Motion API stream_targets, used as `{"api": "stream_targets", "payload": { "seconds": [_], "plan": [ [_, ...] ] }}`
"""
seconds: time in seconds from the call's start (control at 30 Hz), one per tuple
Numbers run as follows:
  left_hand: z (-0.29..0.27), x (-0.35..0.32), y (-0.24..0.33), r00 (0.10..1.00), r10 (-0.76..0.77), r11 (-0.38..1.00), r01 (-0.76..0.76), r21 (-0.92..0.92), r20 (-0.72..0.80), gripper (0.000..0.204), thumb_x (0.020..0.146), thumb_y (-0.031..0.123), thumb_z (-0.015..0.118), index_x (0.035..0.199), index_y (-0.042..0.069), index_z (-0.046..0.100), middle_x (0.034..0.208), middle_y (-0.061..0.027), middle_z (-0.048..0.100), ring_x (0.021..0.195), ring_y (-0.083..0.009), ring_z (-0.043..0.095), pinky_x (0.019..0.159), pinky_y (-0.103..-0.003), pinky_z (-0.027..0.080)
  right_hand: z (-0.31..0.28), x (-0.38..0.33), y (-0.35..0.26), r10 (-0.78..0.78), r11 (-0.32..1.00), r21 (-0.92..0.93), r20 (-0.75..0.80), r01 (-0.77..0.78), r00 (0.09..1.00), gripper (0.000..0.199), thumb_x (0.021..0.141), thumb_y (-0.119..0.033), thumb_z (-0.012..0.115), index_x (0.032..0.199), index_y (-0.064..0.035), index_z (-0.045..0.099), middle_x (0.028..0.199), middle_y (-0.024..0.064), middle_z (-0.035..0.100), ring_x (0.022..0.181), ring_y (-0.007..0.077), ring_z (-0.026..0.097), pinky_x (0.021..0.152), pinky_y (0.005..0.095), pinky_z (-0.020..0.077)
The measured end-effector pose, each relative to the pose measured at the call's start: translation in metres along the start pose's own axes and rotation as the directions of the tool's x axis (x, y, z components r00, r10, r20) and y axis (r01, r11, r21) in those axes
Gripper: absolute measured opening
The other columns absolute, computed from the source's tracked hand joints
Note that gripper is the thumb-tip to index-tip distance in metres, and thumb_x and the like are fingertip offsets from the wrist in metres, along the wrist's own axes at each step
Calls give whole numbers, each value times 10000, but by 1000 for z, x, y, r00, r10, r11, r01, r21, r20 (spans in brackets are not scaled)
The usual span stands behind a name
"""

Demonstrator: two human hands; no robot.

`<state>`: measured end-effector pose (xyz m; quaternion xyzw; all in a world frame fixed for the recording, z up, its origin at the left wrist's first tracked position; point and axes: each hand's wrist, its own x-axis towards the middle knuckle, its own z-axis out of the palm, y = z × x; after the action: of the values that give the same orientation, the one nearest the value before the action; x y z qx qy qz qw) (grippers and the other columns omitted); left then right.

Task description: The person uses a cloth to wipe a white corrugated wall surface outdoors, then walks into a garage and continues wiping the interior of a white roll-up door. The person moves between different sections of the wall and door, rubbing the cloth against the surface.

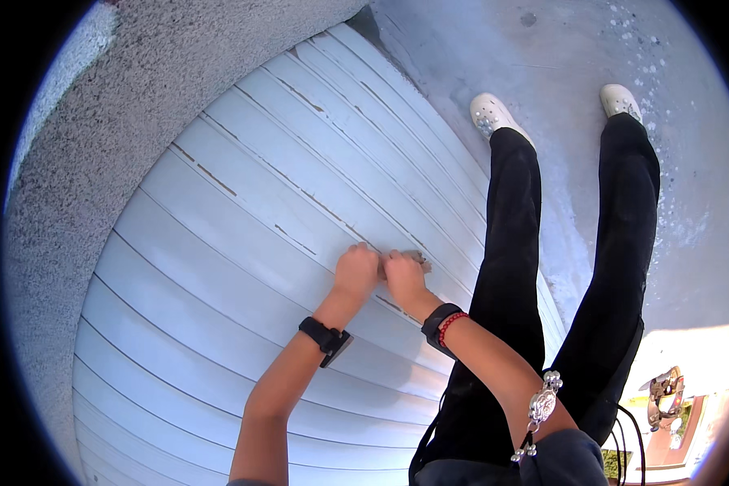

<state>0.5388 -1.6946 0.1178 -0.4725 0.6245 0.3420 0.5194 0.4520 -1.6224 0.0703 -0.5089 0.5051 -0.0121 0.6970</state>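
Observation:
My two hands are close together against a white, grooved panel door (243, 194) whose paint has flaked to brown along several seams. My right hand (405, 278) is closed on a crumpled grey-brown cloth (419, 261), part of which sticks out past the knuckles. A brownish bit also shows between the hands. Just beside it, my left hand (357, 269) is curled into a fist, its knuckles at the door; what it holds is hidden by the fingers. Each wrist wears a black band, and the right one also has a red bead bracelet.
A rough grey stucco wall (162, 73) borders the door at left and top. My black-trousered legs and white clogs (494, 115) are on the grey concrete floor (559, 57) at right. A brown object (666, 397) stands at lower right in sunlight.

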Motion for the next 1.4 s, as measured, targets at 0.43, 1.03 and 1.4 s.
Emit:
{"api": "stream_targets", "payload": {
  "seconds": [0.43,1.03,1.4],
  "plan": [
    [-178,53,-21,937,-31,997,52,52,-348,255,646,89,685,881,80,588,817,-60,571,752,-269,582,615,-374,471,-124,108,0,-187,958,85,-534,272,825,226,670,10,584,865,-102,565,857,89,563,834,292,528,730,382,450],
    [-114,10,-88,793,-272,879,435,194,-545,252,664,12,585,896,98,633,834,-35,539,780,-189,552,716,-318,362,-28,116,-94,-145,726,562,-438,396,887,181,761,-105,590,896,-2,528,1082,205,507,989,382,501,891,419,409],
    [57,-53,49,935,3,983,62,171,-356,127,709,103,526,819,64,575,764,-39,483,682,-179,495,647,-308,353,21,-43,14,162,933,337,-77,-127,984,200,642,-23,608,839,-6,575,967,170,527,899,362,527,767,421,454]
  ]
}}
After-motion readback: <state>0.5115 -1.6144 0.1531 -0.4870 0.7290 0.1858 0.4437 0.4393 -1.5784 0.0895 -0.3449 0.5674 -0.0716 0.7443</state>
